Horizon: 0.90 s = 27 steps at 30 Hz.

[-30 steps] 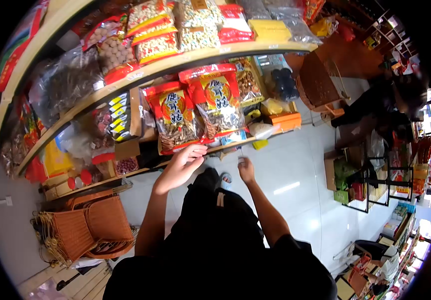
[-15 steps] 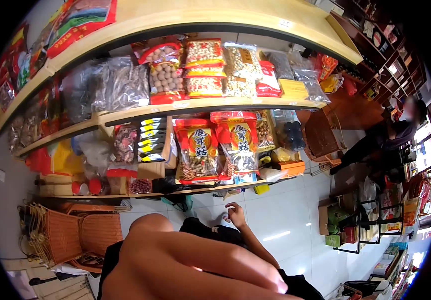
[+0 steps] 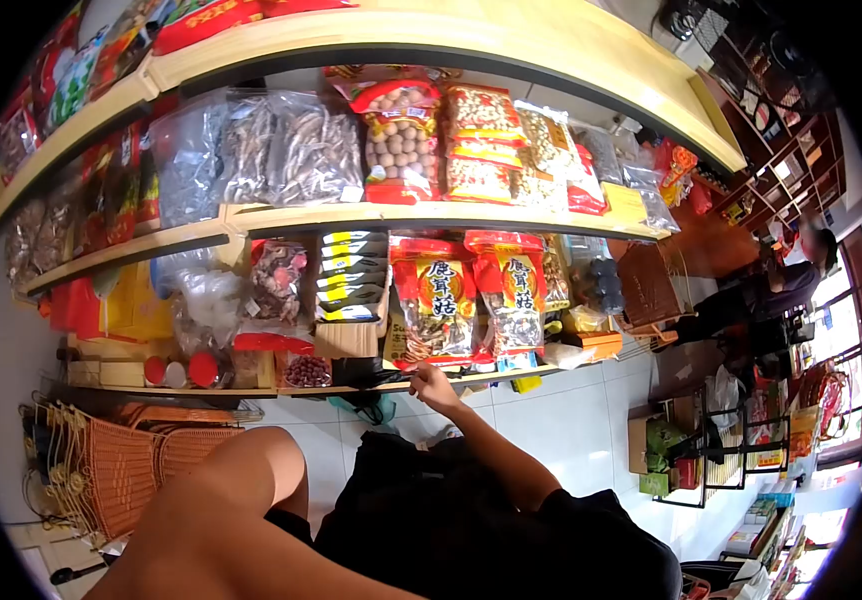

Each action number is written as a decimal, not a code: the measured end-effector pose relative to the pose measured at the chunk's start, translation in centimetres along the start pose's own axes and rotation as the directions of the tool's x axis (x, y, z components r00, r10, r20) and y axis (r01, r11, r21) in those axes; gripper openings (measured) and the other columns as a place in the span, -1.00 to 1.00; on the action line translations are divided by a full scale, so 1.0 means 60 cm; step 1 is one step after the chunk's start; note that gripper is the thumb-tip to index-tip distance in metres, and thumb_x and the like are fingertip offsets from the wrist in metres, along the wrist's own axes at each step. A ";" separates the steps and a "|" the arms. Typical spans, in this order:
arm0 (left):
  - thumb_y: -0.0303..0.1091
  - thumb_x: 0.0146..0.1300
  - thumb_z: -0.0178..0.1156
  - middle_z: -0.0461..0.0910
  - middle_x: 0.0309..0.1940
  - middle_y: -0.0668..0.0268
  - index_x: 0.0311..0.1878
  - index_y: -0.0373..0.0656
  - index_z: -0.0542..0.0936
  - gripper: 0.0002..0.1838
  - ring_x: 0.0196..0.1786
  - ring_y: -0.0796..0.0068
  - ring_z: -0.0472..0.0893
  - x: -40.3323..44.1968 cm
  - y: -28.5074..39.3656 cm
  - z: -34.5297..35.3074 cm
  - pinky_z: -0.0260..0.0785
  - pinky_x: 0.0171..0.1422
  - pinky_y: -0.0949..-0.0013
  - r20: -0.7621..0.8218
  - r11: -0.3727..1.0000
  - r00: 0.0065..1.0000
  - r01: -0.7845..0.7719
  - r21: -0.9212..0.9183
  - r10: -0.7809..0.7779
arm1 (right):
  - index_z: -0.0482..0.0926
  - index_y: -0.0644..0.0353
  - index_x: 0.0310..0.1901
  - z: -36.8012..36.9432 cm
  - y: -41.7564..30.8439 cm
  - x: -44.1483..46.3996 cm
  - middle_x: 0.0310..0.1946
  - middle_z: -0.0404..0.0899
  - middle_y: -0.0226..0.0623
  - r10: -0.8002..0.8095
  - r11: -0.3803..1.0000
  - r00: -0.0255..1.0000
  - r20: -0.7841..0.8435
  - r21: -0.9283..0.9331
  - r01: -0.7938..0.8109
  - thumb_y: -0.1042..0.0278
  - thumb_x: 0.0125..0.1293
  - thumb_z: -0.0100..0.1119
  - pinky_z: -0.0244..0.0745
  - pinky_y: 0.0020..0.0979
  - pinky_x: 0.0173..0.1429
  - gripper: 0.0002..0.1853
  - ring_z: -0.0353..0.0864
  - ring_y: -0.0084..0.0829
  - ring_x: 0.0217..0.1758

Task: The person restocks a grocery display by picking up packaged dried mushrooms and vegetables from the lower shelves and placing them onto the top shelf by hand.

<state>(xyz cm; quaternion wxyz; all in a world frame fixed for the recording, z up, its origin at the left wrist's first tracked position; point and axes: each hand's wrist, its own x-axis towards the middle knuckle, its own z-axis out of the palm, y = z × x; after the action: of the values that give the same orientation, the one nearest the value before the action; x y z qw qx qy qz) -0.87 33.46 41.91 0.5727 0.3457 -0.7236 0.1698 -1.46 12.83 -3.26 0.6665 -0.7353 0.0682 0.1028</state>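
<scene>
My right hand (image 3: 435, 388) is at the front edge of the lower shelf (image 3: 471, 380), by the bottom left corner of a red mushroom bag (image 3: 438, 300). Its fingers are curled together; what lies between them is too small to make out. A second red mushroom bag (image 3: 511, 295) stands upright just right of the first. My left arm is bent, with its elbow large at the lower left, and my left hand is out of view. Left of the bags, an open carton (image 3: 346, 338) holds a stack of black and yellow packets.
Bags of round dried goods (image 3: 403, 150) and dried food fill the middle shelf (image 3: 351, 218). A wicker chair (image 3: 126, 470) stands at the lower left. Another person (image 3: 786, 285) in dark clothes is at the right, beyond a black rack (image 3: 701, 450) of goods.
My left hand, close to the camera half a second ago, has left the view. My right hand has moved up and left to the shelf edge, and its fingers have closed. The view has shifted.
</scene>
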 end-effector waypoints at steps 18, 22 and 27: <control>0.14 0.36 -0.18 0.48 0.15 -0.11 0.31 -0.48 0.27 -0.21 0.24 0.08 0.48 -0.013 -0.035 -0.345 0.27 0.33 0.15 -0.501 0.696 0.859 0.425 0.578 -0.109 | 0.54 0.30 -0.20 -0.090 -0.729 0.142 -0.41 0.60 -0.31 -0.907 0.409 0.403 -0.123 -0.487 0.771 0.60 0.27 -0.02 0.46 -0.50 -0.28 -0.86 0.52 -0.60 -0.41; -0.06 0.43 -0.06 0.48 0.22 0.19 0.26 -0.24 0.44 -0.49 0.28 0.23 0.46 -0.040 -0.153 -0.485 0.22 0.43 0.27 -0.492 -0.003 0.846 0.502 0.865 -0.204 | 0.53 0.30 -0.21 -0.090 -0.857 0.209 -0.46 0.57 -0.32 -0.965 0.262 0.233 -0.122 -0.514 0.817 0.61 0.19 -0.02 0.46 -0.48 -0.22 -0.84 0.53 -0.56 -0.43; -0.13 0.33 0.12 0.52 0.10 -0.12 0.20 -0.42 0.40 -0.44 0.24 0.09 0.47 -0.043 -0.276 -0.561 0.25 0.34 0.27 -0.699 0.265 0.666 0.746 0.611 -0.260 | 0.35 0.24 0.15 -0.097 -0.958 0.329 0.00 0.48 -0.03 -0.771 0.615 0.621 -0.146 -0.426 0.664 0.20 0.20 0.20 0.42 -0.31 0.09 -0.48 0.50 -0.24 0.03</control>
<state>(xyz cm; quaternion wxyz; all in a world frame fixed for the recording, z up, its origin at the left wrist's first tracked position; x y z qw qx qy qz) 34.89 44.20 46.59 0.4885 0.7521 -0.2113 0.3887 31.65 13.66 48.00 0.4969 -0.8061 -0.1490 -0.2849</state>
